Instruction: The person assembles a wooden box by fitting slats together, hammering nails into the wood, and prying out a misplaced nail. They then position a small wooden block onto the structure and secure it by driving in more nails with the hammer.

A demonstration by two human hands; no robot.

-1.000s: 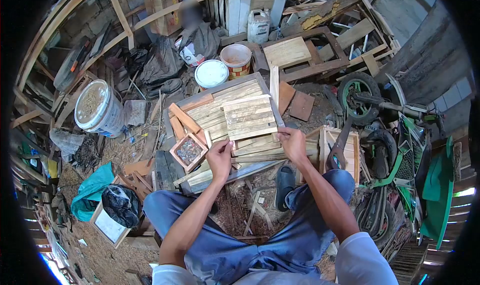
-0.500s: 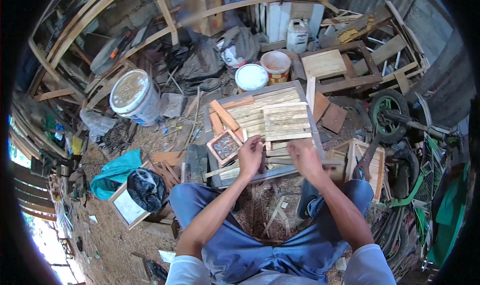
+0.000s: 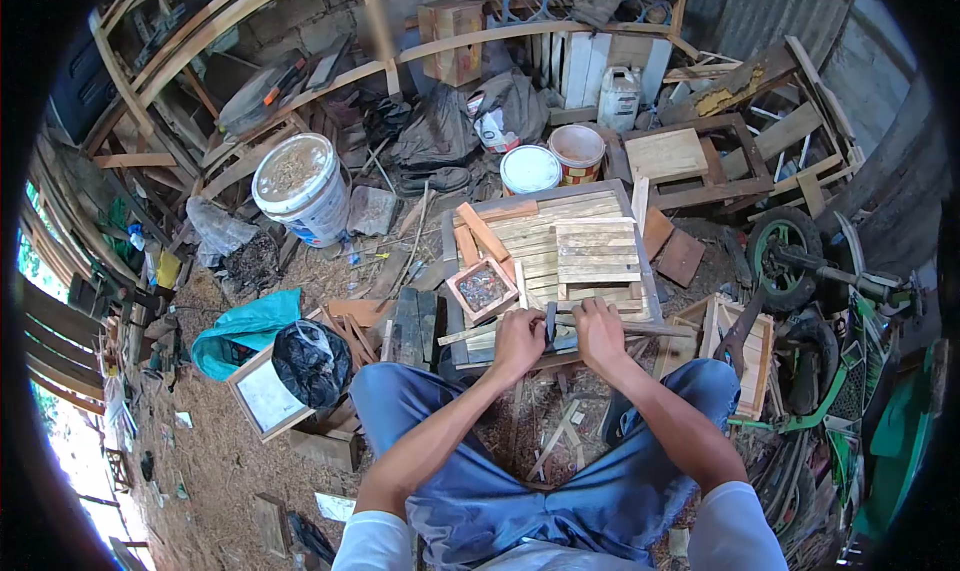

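My left hand (image 3: 521, 341) is at the near edge of a low slatted worktop (image 3: 520, 233), fingers curled down. Close to its fingertips stands a narrow dark object (image 3: 551, 323), its kind unclear. My right hand (image 3: 600, 337) is just to the right, its fingers also bent down and closed. What either hand pinches is hidden by the fingers. A thin wooden strip (image 3: 665, 329) runs along the near edge, passing by both hands. Beyond my right hand lies a small panel of joined slats (image 3: 597, 249). Left of my left hand sits a small wooden box (image 3: 482, 290) holding small metal-looking pieces.
Wood offcuts (image 3: 484, 233) lie on the worktop's left. Behind it stand a white-lidded bucket (image 3: 531, 170) and an open paint bucket (image 3: 577, 151). A large bucket (image 3: 297, 186) is at left. A wheel (image 3: 783, 254) and wooden frame (image 3: 750, 361) are at right.
Both hands have come down to the worktop's near edge, the right one from a blurred, raised position. The whole view has shifted slightly, with surroundings appearing further right and lower.
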